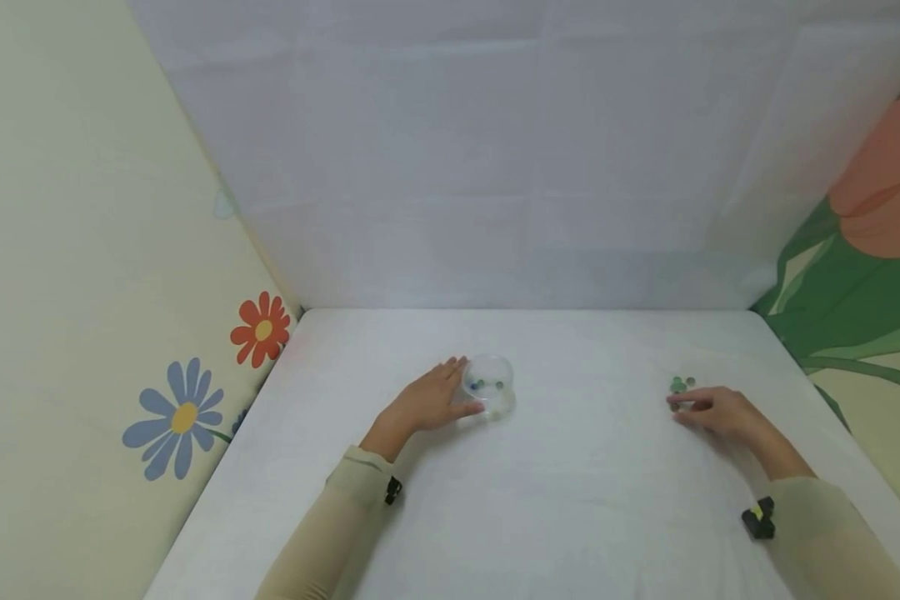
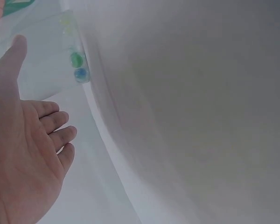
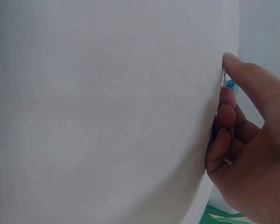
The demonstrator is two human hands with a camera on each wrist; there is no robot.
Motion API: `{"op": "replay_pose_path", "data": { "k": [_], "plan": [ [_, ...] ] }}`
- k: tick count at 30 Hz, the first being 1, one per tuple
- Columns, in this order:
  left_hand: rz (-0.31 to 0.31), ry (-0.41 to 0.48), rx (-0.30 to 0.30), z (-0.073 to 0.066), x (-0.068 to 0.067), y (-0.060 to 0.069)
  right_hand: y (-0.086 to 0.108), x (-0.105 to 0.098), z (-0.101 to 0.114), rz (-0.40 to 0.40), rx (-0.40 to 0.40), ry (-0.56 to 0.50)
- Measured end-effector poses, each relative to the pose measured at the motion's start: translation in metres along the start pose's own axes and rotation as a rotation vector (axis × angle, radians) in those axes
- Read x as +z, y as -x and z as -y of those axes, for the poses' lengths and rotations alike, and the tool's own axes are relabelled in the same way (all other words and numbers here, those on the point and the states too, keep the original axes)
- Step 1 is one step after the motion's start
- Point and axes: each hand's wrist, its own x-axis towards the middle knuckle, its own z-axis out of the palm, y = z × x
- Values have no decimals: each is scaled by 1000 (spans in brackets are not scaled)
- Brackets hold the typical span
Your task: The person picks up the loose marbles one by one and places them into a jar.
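My left hand [image 1: 429, 402] lies beside a clear round cup [image 1: 501, 365], fingers at its left side and thumb at its near side. Several marbles [image 1: 499, 385] show inside the cup. The left wrist view has the left hand [image 2: 30, 140] with fingers loosely bent, thumb out over the clear cup [image 2: 42, 42], and a green marble [image 2: 76, 59] beside a blue one [image 2: 80, 73]. On the right, my right hand [image 1: 723, 412] holds a marble [image 1: 673, 407] between thumb and index finger; its other fingers are curled in the right wrist view.
Loose green marbles [image 1: 678, 385] and a darker marble [image 1: 691, 381] lie just beyond the right fingers. A white cloth [image 1: 570, 500] covers the table. Behind it hangs a white sheet [image 1: 495, 167], with flower-patterned walls at both sides.
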Motion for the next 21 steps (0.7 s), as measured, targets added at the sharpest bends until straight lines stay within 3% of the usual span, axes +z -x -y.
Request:
{"op": "replay_pose_path", "data": {
  "k": [14,21],
  "plan": [
    [-4,-15,-10,0,4,-2,-1,1,-3,-22,-2,8],
    [-8,-10,-10,0,4,-2,0,-2,5,-7,37,-13]
  ]
}}
